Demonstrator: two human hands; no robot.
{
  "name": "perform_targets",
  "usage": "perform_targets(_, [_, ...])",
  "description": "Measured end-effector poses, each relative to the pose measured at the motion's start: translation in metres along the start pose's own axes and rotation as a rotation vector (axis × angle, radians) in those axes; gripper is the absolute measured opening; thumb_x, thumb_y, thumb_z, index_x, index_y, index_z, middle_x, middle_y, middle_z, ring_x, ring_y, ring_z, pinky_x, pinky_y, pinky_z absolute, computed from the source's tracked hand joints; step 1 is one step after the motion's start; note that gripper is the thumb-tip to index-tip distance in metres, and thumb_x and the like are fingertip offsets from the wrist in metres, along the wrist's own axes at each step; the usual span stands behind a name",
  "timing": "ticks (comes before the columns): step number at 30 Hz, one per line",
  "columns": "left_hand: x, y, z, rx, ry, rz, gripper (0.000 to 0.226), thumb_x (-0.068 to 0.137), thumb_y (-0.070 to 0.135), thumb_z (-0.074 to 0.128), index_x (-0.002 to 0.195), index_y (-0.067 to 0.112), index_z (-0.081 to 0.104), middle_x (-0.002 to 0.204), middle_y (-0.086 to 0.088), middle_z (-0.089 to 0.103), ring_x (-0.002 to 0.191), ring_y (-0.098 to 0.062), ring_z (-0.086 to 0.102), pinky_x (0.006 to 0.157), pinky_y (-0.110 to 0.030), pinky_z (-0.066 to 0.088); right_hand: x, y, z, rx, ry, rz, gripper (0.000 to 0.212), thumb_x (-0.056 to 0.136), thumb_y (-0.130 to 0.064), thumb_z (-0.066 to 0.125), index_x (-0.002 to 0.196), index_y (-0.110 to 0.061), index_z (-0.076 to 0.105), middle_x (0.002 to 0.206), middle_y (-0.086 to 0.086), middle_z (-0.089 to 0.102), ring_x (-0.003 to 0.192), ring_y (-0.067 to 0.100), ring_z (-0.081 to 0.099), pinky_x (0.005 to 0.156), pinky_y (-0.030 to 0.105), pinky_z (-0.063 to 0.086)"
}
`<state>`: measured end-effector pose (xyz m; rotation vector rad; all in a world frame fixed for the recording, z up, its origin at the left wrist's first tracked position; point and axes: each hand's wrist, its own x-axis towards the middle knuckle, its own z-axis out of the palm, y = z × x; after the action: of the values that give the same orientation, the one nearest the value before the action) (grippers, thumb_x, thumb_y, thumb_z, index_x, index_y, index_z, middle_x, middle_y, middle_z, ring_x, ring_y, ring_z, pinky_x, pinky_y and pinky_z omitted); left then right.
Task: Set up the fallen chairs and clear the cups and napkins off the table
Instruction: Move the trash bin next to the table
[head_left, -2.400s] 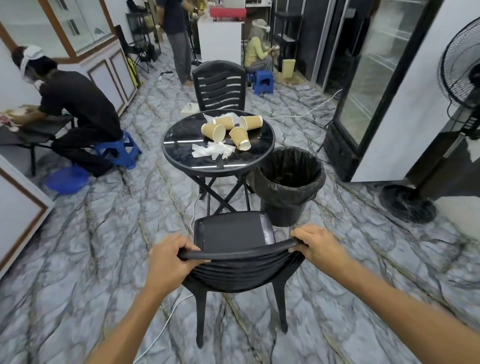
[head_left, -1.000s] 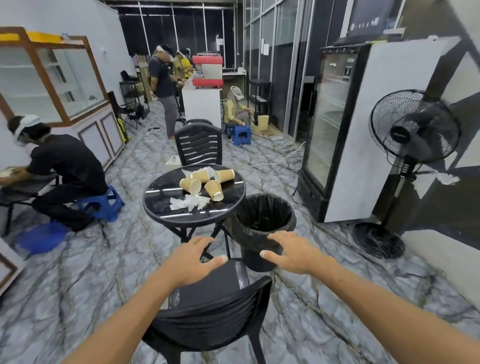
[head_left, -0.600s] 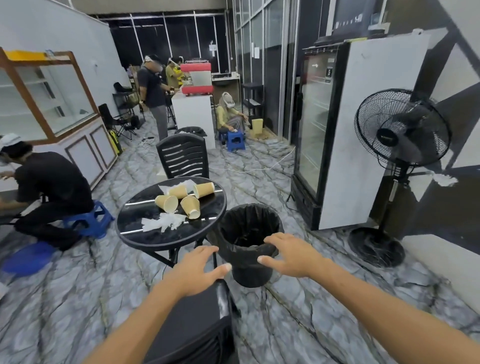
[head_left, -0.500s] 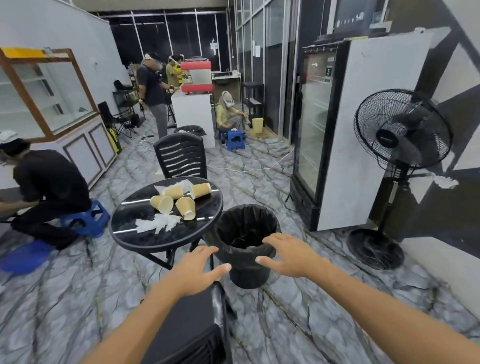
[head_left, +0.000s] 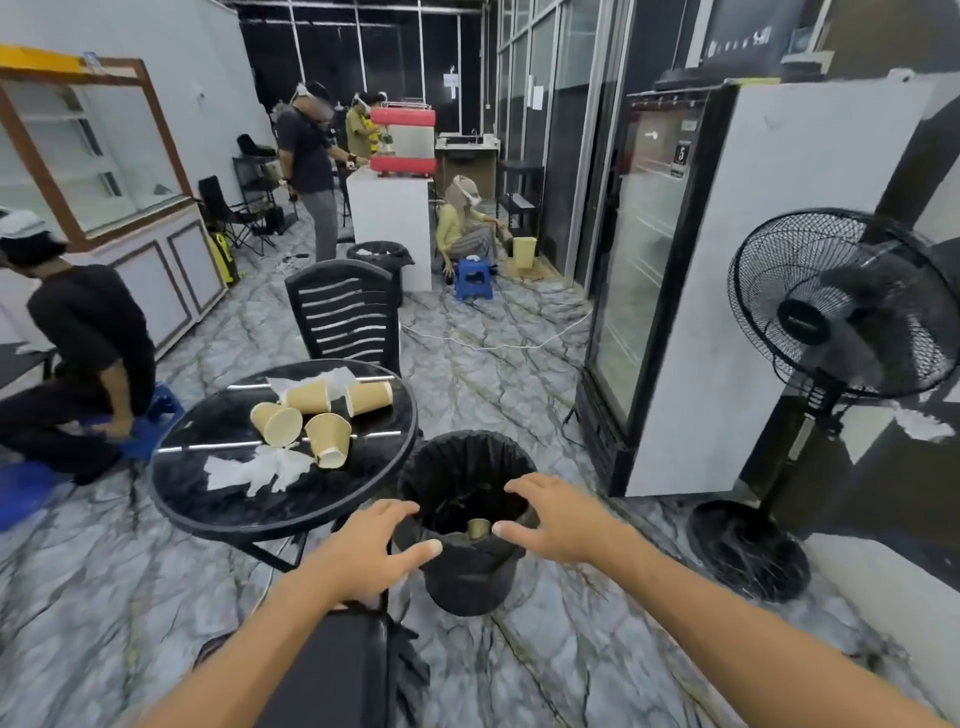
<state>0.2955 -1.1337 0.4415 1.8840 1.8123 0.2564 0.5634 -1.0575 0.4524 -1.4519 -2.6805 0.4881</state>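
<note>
Over bin (head_left: 470, 571): left hand (head_left: 363, 553) and right hand (head_left: 558, 522) spread, empty. Near table's (head_left: 208, 512) far edge: four tipped cups (head_left: 327, 439), napkins (head_left: 260, 467)

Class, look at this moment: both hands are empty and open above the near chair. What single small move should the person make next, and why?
Probably reach the left hand to the nearest paper cup lying on the round table. Both chairs seem upright, four cups and napkins remain, and the lined bin stands beside the table.
</note>
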Motion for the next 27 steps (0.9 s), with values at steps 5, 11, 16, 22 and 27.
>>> perform_targets(5, [0.046, 0.0, -0.008, -0.007, -0.023, -0.026, 0.083, 0.085, 0.076, 0.046, 0.151, 0.029, 0.032, 0.158, 0.007, 0.031, 0.142, -0.017, 0.035, 0.113, -0.037, 0.036, 0.045, 0.025, -0.012, -0.022, -0.022, -0.014, 0.073, 0.091, -0.069, 0.042, 0.148, -0.023, 0.036, 0.152, -0.003, 0.041, 0.137, 0.02, 0.039, 0.107, 0.04, 0.041])
perform_targets(11, [0.096, 0.007, -0.02, -0.018, -0.002, -0.044, 0.085, 0.082, 0.08, 0.044, 0.15, 0.031, 0.033, 0.157, 0.008, 0.033, 0.142, -0.013, 0.034, 0.114, -0.036, 0.035, 0.088, 0.053, -0.022, -0.035, -0.032, -0.059, 0.07, 0.092, -0.067, 0.042, 0.146, -0.023, 0.039, 0.149, -0.003, 0.044, 0.134, 0.02, 0.042, 0.104, 0.039, 0.041])
perform_targets(16, [0.135, 0.013, -0.021, -0.028, 0.018, -0.107, 0.095, 0.074, 0.089, 0.04, 0.15, 0.033, 0.033, 0.157, 0.01, 0.033, 0.14, -0.013, 0.036, 0.113, -0.04, 0.038, 0.134, 0.083, -0.029, -0.023, -0.061, -0.113, 0.07, 0.091, -0.068, 0.042, 0.146, -0.024, 0.039, 0.149, -0.003, 0.044, 0.134, 0.02, 0.041, 0.107, 0.041, 0.04])
perform_targets(22, [0.187, 0.023, -0.018, -0.061, 0.057, -0.233, 0.098, 0.07, 0.094, 0.038, 0.148, 0.035, 0.035, 0.157, 0.011, 0.033, 0.142, -0.017, 0.035, 0.114, -0.044, 0.037, 0.192, 0.128, -0.043, -0.022, -0.077, -0.204, 0.072, 0.09, -0.07, 0.042, 0.146, -0.026, 0.039, 0.15, -0.004, 0.043, 0.135, 0.019, 0.041, 0.106, 0.038, 0.04])
perform_targets(27, [0.223, 0.031, -0.011, -0.115, 0.066, -0.294, 0.095, 0.073, 0.089, 0.044, 0.149, 0.034, 0.034, 0.157, 0.009, 0.032, 0.142, -0.018, 0.034, 0.114, -0.042, 0.037, 0.227, 0.154, -0.054, -0.046, -0.11, -0.268, 0.069, 0.091, -0.069, 0.043, 0.145, -0.026, 0.04, 0.148, -0.004, 0.045, 0.132, 0.02, 0.043, 0.104, 0.039, 0.04])
